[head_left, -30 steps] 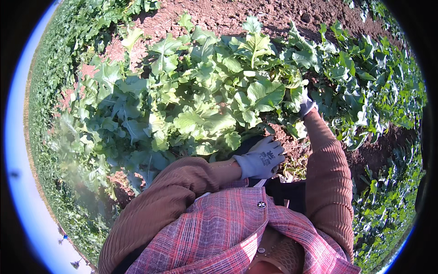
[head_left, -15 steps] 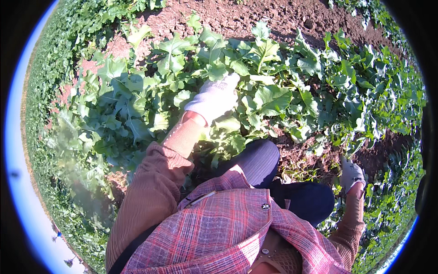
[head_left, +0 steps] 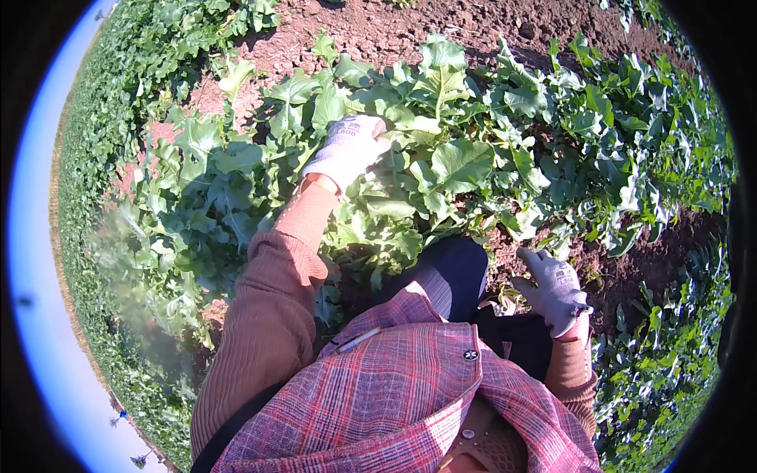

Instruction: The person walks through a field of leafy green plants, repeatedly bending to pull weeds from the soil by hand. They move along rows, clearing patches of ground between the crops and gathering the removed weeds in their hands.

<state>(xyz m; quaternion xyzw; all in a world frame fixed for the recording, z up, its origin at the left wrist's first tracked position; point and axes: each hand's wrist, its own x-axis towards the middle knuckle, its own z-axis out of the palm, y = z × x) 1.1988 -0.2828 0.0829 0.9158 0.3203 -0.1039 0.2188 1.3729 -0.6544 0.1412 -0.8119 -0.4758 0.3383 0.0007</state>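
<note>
Left hand [head_left: 349, 148] among lobed leafy greens [head_left: 464, 164]
Its fingers curl, perhaps to part leaves; I can't tell any grip. Right hand [head_left: 554, 292], fingers spread, empty, hovers near soil [head_left: 627, 276].

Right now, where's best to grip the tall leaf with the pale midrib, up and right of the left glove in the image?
Leaf: probably low on the pale midrib, coming from the left, the left hand's side. The blade spreads wide above and the midrib gives a narrow line to pinch; its base is hidden among other leaves.
</note>
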